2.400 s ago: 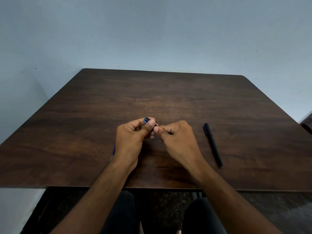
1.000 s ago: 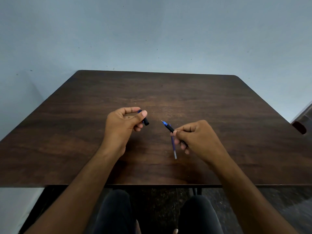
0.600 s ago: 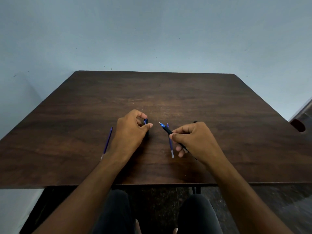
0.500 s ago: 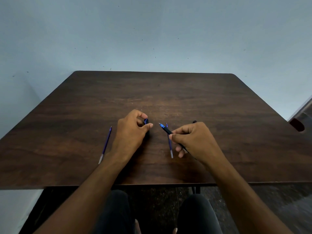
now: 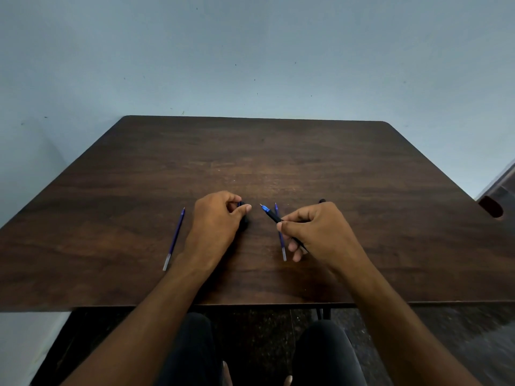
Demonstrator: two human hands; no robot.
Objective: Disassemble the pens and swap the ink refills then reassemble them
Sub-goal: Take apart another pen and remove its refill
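My left hand [image 5: 216, 228] rests on the dark wooden table [image 5: 278, 151] and grips a short black pen piece [image 5: 244, 217] between thumb and fingers. My right hand [image 5: 320, 235] pinches a thin black pen body with a blue tip [image 5: 269, 213], which points up and to the left. A blue ink refill [image 5: 281, 238] lies just left of the right hand's fingers. A second blue refill [image 5: 174, 240] lies on the table left of my left wrist. The end of another black pen [image 5: 322, 201] shows behind my right hand.
The table's front edge [image 5: 250, 305] runs just above my knees. A dark chair or furniture edge [image 5: 492, 207] stands at the right. A pale blue wall lies beyond the table.
My hands have pulled apart, each with one part of the pen. My left hand came down onto the table. In the last half second almost nothing moved.
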